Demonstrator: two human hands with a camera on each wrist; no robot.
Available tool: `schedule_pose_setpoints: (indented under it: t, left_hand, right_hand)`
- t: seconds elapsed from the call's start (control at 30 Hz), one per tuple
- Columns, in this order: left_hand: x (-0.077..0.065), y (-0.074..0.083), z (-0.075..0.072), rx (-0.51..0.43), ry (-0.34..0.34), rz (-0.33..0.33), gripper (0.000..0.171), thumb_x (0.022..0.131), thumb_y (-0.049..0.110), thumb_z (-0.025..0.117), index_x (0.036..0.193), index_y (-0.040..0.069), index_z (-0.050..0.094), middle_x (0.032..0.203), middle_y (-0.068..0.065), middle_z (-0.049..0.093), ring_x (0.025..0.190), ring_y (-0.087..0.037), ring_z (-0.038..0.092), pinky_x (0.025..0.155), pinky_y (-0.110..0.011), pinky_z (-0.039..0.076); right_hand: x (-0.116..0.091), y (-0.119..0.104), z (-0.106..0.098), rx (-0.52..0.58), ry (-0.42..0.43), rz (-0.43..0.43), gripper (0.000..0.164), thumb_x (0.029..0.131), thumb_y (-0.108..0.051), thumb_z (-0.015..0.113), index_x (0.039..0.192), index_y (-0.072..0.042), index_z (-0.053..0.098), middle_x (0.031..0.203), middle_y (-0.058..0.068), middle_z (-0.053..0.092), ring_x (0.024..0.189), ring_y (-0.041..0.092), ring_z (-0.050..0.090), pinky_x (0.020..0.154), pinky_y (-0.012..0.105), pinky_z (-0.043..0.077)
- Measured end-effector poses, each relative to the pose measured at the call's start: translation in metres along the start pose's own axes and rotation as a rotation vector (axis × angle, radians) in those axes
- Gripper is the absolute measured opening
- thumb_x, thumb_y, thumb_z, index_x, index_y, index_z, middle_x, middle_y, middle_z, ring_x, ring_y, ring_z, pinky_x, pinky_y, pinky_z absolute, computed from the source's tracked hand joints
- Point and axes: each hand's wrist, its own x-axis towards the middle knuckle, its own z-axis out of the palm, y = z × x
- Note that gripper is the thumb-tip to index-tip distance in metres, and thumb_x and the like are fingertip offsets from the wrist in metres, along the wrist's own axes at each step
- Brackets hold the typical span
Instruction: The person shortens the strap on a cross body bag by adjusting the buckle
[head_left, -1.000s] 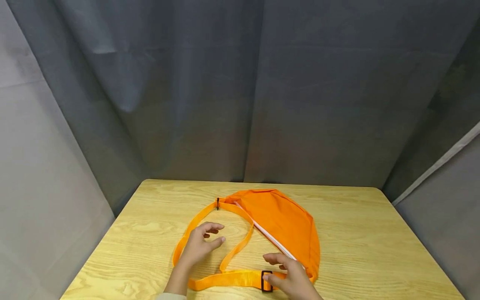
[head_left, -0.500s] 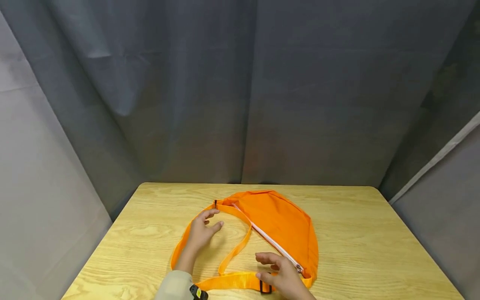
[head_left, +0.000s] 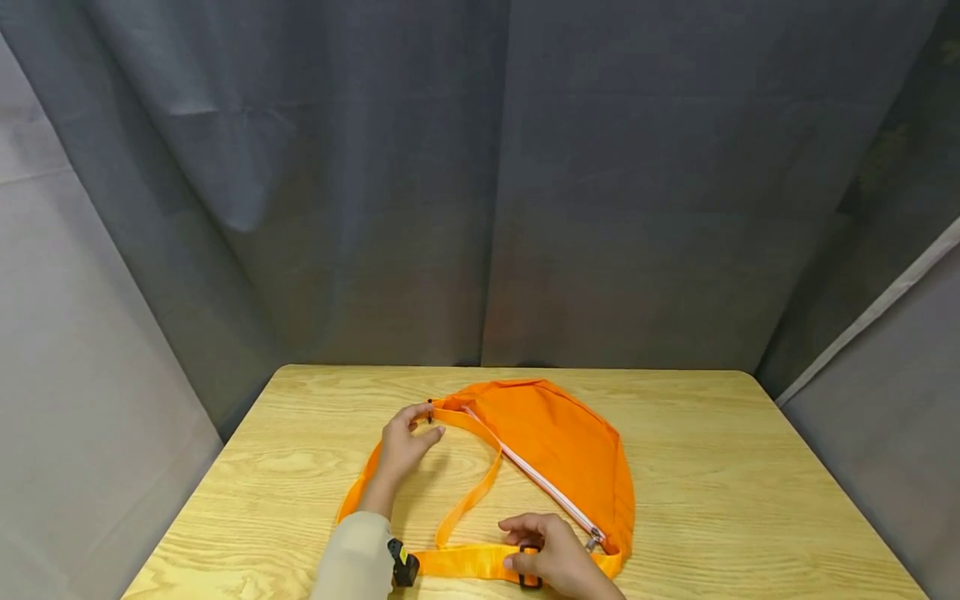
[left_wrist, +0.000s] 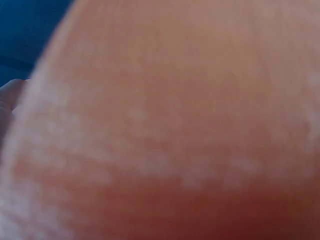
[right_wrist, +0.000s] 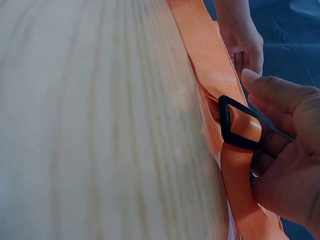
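An orange half-round bag [head_left: 558, 442] with a white zipper [head_left: 547, 485] lies on the table, its orange strap [head_left: 468, 561] looped out to the left. My left hand [head_left: 401, 450] reaches to the strap's far end, fingertips right at a small black buckle [head_left: 430, 411], thumb held apart from the fingers. Close by the black slide buckle [head_left: 531, 567] on the near part of the strap is my right hand [head_left: 555, 554]. In the right wrist view its thumb [right_wrist: 252, 77] stands away from the fingers, beside the slide buckle [right_wrist: 240, 124]. Blurred skin fills most of the left wrist view.
The wooden table [head_left: 720, 483] has rounded far corners. Grey curtains [head_left: 480, 183] hang behind it and along both sides. A small black device [head_left: 403, 565] sits at the left sleeve [head_left: 352, 554], overlapping the strap in the head view.
My left hand has moved away from me toward the strap's far buckle, bringing the sleeve into view. My right hand has shifted slightly left by the slide buckle. The bag stays put.
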Motion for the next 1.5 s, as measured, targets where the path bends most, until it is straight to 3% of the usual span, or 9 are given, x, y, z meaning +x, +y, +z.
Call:
schedule_pose_setpoints:
  t: [0.37, 0.6, 0.63, 0.77, 0.83, 0.9, 1.0, 1.2, 1.5]
  left_hand:
    - [0.015, -0.017, 0.004, 0.004, 0.075, -0.015, 0.036, 0.077, 0.002, 0.073, 0.112, -0.003, 0.064, 0.113, -0.017, 0.061, 0.105, -0.034, 0.056, 0.089, -0.046, 0.044]
    - [0.027, -0.016, 0.004, 0.122, 0.145, 0.034, 0.031, 0.075, 0.004, 0.074, 0.106, 0.002, 0.068, 0.107, -0.018, 0.062, 0.097, -0.035, 0.055, 0.079, -0.045, 0.047]
    - [0.028, -0.016, 0.004, 0.132, 0.144, 0.028, 0.031, 0.075, 0.004, 0.074, 0.106, 0.003, 0.069, 0.109, -0.018, 0.062, 0.087, -0.034, 0.057, 0.074, -0.045, 0.048]
    - [0.034, -0.017, 0.003, 0.168, 0.102, -0.024, 0.033, 0.078, 0.005, 0.073, 0.111, 0.004, 0.067, 0.118, -0.016, 0.059, 0.053, -0.024, 0.046, 0.067, -0.041, 0.048]
    - [0.037, -0.016, 0.002, 0.189, 0.066, -0.053, 0.034, 0.080, 0.007, 0.072, 0.113, 0.004, 0.066, 0.120, -0.015, 0.059, 0.054, -0.024, 0.049, 0.071, -0.042, 0.049]
    - [0.039, -0.014, 0.002, 0.235, 0.028, -0.073, 0.033, 0.082, 0.009, 0.071, 0.114, 0.003, 0.065, 0.117, -0.015, 0.060, 0.076, -0.026, 0.060, 0.082, -0.043, 0.047]
    - [0.042, -0.010, 0.001, 0.321, -0.030, -0.104, 0.031, 0.084, 0.014, 0.069, 0.113, 0.002, 0.065, 0.108, -0.013, 0.064, 0.097, -0.029, 0.059, 0.081, -0.042, 0.048]
    - [0.042, -0.006, 0.002, 0.366, -0.070, -0.192, 0.022, 0.084, 0.015, 0.069, 0.103, 0.004, 0.069, 0.091, -0.006, 0.067, 0.068, -0.016, 0.061, 0.059, -0.031, 0.050]
    - [0.042, -0.008, 0.000, 0.335, -0.073, -0.221, 0.017, 0.084, 0.015, 0.069, 0.098, 0.005, 0.070, 0.083, -0.002, 0.066, 0.062, -0.013, 0.058, 0.057, -0.028, 0.049]
  right_hand:
    - [0.001, 0.007, 0.001, -0.075, 0.019, 0.018, 0.031, 0.077, -0.005, 0.074, 0.106, 0.002, 0.065, 0.079, 0.004, 0.058, 0.062, 0.013, 0.048, 0.055, 0.021, 0.041]
    - [-0.001, 0.003, 0.004, -0.052, 0.026, 0.046, 0.023, 0.077, -0.001, 0.073, 0.099, 0.001, 0.067, 0.076, 0.003, 0.056, 0.063, 0.015, 0.047, 0.054, 0.021, 0.040]
    - [-0.001, 0.003, 0.004, -0.041, 0.024, 0.054, 0.022, 0.077, -0.001, 0.073, 0.098, 0.001, 0.068, 0.075, 0.004, 0.056, 0.063, 0.015, 0.047, 0.054, 0.021, 0.040]
    - [-0.002, 0.001, 0.006, -0.009, 0.019, 0.083, 0.020, 0.076, 0.001, 0.073, 0.096, 0.000, 0.068, 0.075, 0.004, 0.055, 0.065, 0.016, 0.046, 0.055, 0.021, 0.040]
    - [-0.002, 0.002, 0.007, 0.001, 0.017, 0.093, 0.020, 0.076, 0.002, 0.073, 0.095, 0.000, 0.068, 0.075, 0.004, 0.055, 0.065, 0.017, 0.046, 0.055, 0.022, 0.040]
    - [-0.003, 0.002, 0.007, 0.004, 0.014, 0.100, 0.019, 0.076, 0.002, 0.072, 0.095, 0.000, 0.068, 0.075, 0.004, 0.055, 0.065, 0.017, 0.046, 0.055, 0.022, 0.040]
    - [-0.003, 0.002, 0.007, -0.004, 0.006, 0.105, 0.017, 0.076, 0.002, 0.072, 0.092, 0.000, 0.068, 0.074, 0.003, 0.055, 0.065, 0.016, 0.046, 0.055, 0.021, 0.040]
    - [-0.004, 0.000, 0.006, -0.072, -0.023, 0.093, 0.009, 0.078, -0.001, 0.071, 0.086, -0.003, 0.067, 0.071, 0.002, 0.055, 0.062, 0.014, 0.046, 0.053, 0.021, 0.039]
    - [-0.013, -0.001, -0.011, -0.179, -0.050, 0.041, 0.005, 0.082, -0.003, 0.068, 0.084, -0.004, 0.064, 0.072, 0.001, 0.055, 0.060, 0.010, 0.048, 0.052, 0.021, 0.041]
